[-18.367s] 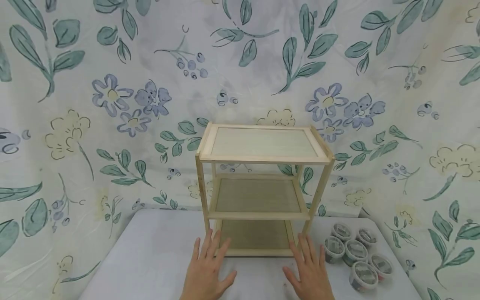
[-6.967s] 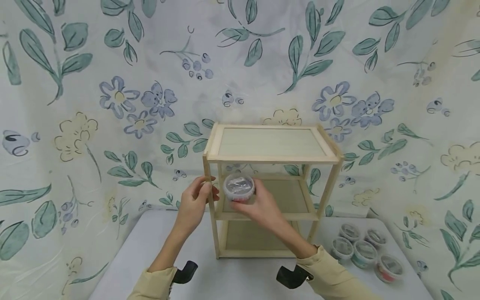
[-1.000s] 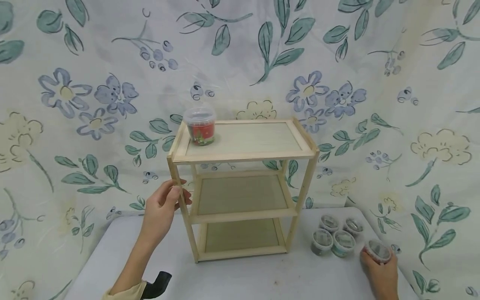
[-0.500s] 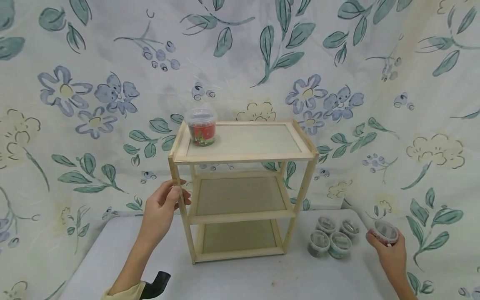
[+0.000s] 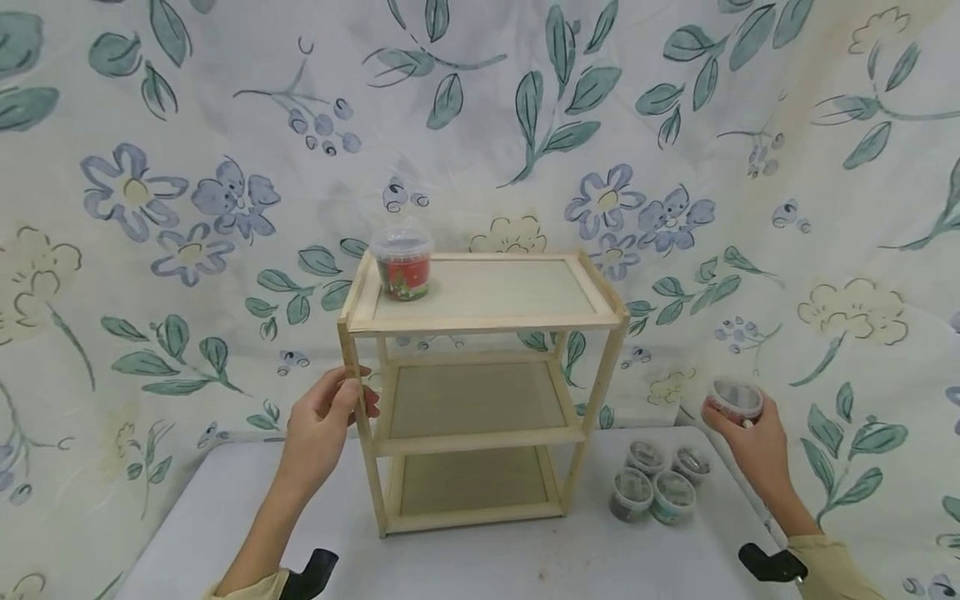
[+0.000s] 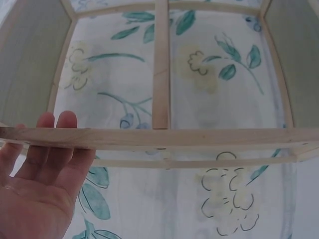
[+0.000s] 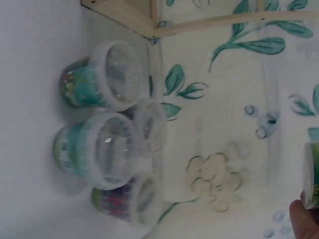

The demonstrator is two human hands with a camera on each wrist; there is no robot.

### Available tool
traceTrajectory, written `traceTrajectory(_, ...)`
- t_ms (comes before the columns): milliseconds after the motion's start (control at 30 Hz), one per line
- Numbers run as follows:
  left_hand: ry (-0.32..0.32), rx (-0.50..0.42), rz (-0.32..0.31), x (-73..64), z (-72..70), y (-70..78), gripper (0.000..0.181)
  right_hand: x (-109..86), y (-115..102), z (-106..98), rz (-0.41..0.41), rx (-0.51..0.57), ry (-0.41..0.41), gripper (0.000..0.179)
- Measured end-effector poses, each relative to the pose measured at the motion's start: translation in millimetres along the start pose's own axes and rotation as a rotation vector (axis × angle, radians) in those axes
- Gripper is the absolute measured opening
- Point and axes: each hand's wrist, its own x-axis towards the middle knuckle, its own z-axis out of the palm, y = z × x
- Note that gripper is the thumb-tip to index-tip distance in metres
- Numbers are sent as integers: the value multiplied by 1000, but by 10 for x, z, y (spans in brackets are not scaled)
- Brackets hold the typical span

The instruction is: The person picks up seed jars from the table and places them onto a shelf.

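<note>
A three-tier wooden shelf stands on the white table. My left hand grips its front left post, and the left wrist view shows the fingers curled round the wooden post. Raised off the table at the right, my right hand holds a small lidded plastic tub with a reddish side. Only a thumb and a green part of that held tub show at the edge of the right wrist view. Another clear-lidded tub with a red label sits on the top shelf's left end.
Several more lidded tubs stand grouped on the table right of the shelf. Among them the right wrist view shows a teal-labelled tub and a purple one. A floral curtain hangs close behind the shelf.
The red-labelled tub held earlier now stands on the top shelf. My right hand has picked another tub off the table and lifted it. My left hand keeps gripping the post.
</note>
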Motion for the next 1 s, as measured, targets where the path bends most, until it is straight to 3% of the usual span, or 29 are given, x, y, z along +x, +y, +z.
traceTrajectory(233,-2,10,-17,-3,-2,-13,36,268,-474,5,-101,-23,-22,81)
traceTrajectory(567,-5,6,-14,19,0,-16,37,564,-1285,32,-239,36,-72,77)
traceTrajectory(867,-9,19,-4,14,8,-17,36,756,-1978,1,-324,113,-119,75)
traceTrajectory(1000,-3,20,-6,13,3,-7,36,783,-2260,42,-326,159,-158,73)
